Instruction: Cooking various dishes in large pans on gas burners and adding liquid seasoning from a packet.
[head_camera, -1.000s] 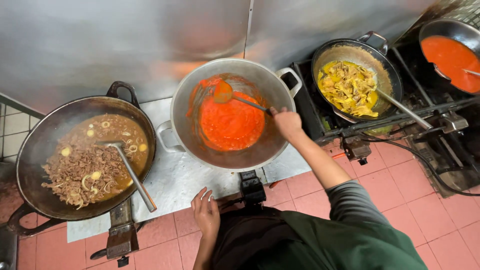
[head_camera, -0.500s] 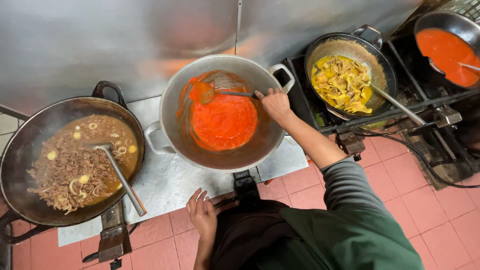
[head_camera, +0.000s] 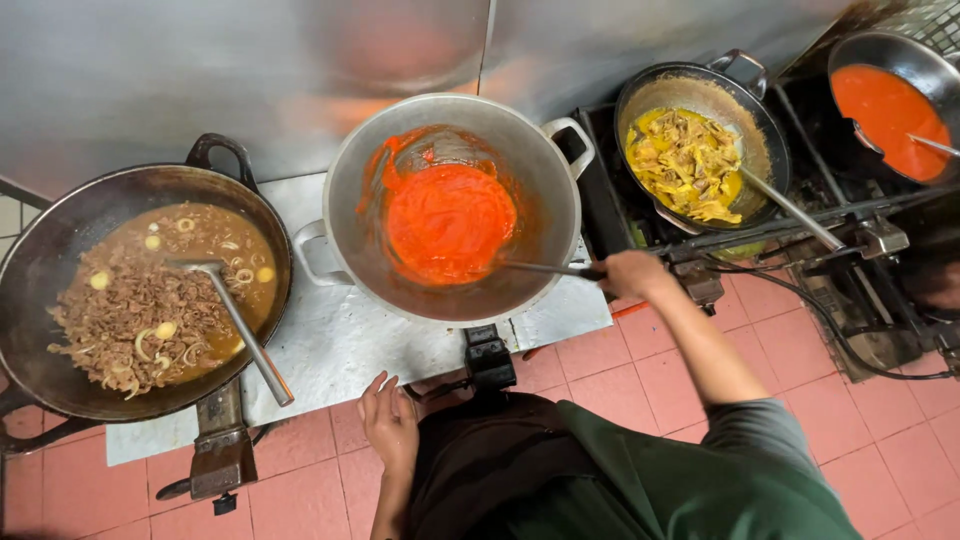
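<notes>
At the centre of the frame a steel wok (head_camera: 545, 190) holds red sauce (head_camera: 448, 222). The right hand (head_camera: 632, 273), just right of its rim, is clenched around a ladle handle (head_camera: 548, 268) that reaches into the sauce. The left hand (head_camera: 388, 422), lower centre, hangs with fingers loose, holding nothing. A dark wok (head_camera: 40, 270) of brown meat sits at left; 2 more pans lie at upper right.

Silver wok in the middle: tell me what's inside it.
The silver wok holds smooth orange-red sauce, smeared up its far wall. The right hand holds a ladle handle; its bowl is hidden under the sauce.
</notes>
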